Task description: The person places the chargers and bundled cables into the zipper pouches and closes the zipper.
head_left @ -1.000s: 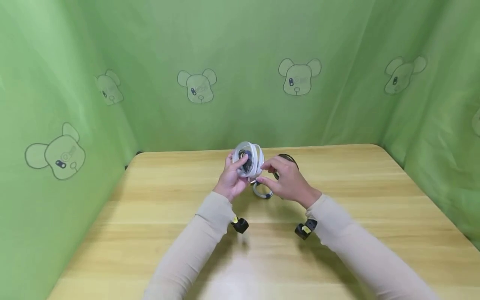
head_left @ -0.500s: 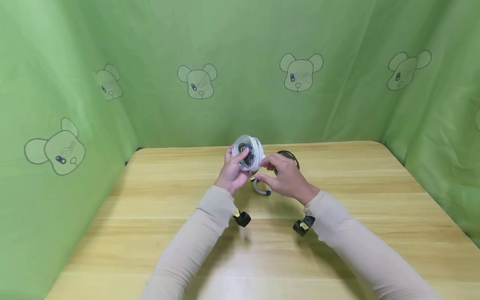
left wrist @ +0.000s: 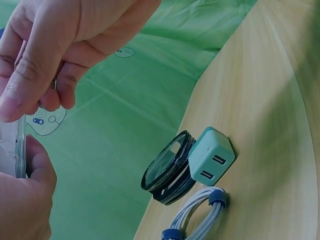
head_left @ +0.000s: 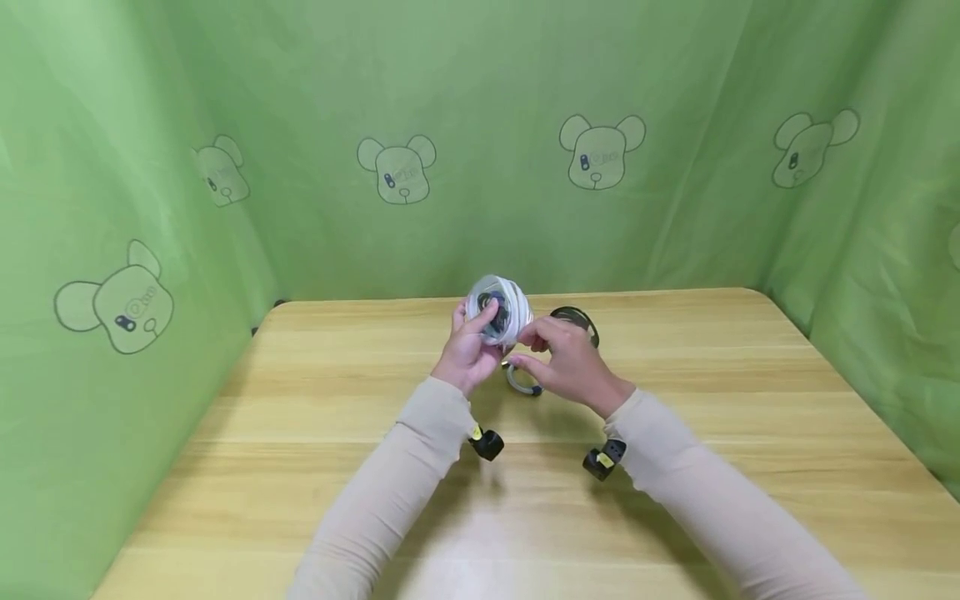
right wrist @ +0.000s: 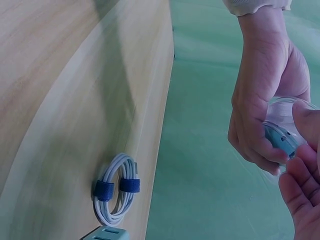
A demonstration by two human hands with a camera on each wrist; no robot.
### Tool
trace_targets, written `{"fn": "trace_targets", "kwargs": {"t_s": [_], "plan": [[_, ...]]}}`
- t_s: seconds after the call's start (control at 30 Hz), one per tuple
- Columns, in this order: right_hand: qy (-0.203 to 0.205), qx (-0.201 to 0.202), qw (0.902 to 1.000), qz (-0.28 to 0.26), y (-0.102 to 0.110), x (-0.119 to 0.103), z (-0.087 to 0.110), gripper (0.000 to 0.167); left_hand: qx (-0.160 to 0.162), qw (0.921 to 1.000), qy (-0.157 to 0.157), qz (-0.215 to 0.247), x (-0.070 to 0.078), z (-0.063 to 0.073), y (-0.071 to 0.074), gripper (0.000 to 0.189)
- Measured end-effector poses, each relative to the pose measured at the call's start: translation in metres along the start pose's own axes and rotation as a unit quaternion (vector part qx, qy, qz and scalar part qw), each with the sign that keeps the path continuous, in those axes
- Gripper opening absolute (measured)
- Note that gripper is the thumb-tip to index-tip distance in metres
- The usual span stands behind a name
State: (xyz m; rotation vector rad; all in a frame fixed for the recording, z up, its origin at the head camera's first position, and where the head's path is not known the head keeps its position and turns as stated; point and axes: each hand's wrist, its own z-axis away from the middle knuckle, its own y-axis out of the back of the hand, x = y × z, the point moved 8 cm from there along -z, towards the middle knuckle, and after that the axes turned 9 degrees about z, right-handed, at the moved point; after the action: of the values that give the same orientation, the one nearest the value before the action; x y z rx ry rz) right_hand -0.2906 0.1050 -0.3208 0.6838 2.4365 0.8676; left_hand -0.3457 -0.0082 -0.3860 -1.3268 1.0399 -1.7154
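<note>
My left hand [head_left: 468, 354] holds a clear round zip pouch [head_left: 516, 308] with white trim above the table. A dark coiled cable shows through its clear face, under the thumb. At the pouch's right edge is my right hand [head_left: 577, 362], fingers curled against the zip edge; the exact pinch is hidden. In the left wrist view the right thumb lies over the pouch's rim. Below the hands, a white cable coil [right wrist: 112, 192] with blue straps lies beside a green two-port USB charger [left wrist: 212, 156]. Next to the charger is a round black-trimmed clear pouch [left wrist: 167, 165].
The wooden table [head_left: 315, 467] runs back to a green curtain [head_left: 480, 83] printed with bear heads. Curtain also stands close along the left and right sides. Each wrist carries a small black camera [head_left: 487, 444].
The white-trimmed pouch's opening has narrowed, its two white edges now closer together. The right hand has stayed at the edge with fingers more curled; the left keeps its hold.
</note>
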Motion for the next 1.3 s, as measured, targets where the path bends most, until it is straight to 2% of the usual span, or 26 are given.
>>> {"fn": "trace_targets", "kwargs": {"t_s": [0.3,0.53,0.77,1.03,1.3], "plan": [[0.013,-0.006,0.9999,-0.007,-0.008,-0.006,0.009,0.022,0.03,0.9994,0.0,0.015,-0.006,0.006,0.014,0.054],[0.034,0.02,0.9991,0.016,-0.005,-0.004,0.002,0.026,0.016,0.9998,-0.012,0.008,-0.002,0.001,0.004,0.058],[0.036,0.036,0.9974,0.051,-0.003,-0.005,0.0,0.03,0.02,0.9997,-0.012,0.007,-0.002,0.0,-0.001,0.056],[0.033,0.058,0.9917,0.11,-0.002,-0.008,-0.001,0.027,0.026,0.9994,-0.019,0.012,-0.004,-0.001,-0.003,0.056],[0.039,0.076,0.9874,0.134,0.0,-0.011,0.0,0.03,0.035,0.9987,-0.025,0.027,-0.006,-0.002,-0.002,0.061]]}}
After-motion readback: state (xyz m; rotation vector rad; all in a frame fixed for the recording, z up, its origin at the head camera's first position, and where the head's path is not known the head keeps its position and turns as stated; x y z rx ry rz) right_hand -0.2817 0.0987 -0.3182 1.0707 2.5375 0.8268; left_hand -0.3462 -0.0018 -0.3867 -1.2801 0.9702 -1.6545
